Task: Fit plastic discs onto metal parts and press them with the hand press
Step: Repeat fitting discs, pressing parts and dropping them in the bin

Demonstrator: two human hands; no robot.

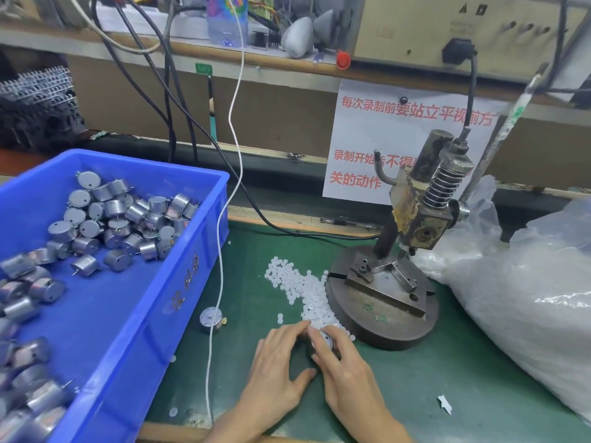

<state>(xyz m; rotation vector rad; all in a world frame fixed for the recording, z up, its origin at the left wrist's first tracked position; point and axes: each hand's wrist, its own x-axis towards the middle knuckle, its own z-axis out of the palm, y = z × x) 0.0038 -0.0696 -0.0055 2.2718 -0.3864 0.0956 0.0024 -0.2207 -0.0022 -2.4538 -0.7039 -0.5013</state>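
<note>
Lower centre of the frame: right hand (348,375) curled round a metal part (327,340), left hand (278,362) touching it with straight fingertips, above the green mat (447,378). Just above: white plastic discs (303,292) heaped against the hand press (412,225) base. Left: blue bin (179,302) of loose metal parts (105,225). Right: clear plastic bag (527,282).

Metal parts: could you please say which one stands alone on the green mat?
The metal part just outside the blue bin; others lie inside it or between the fingers.
</note>
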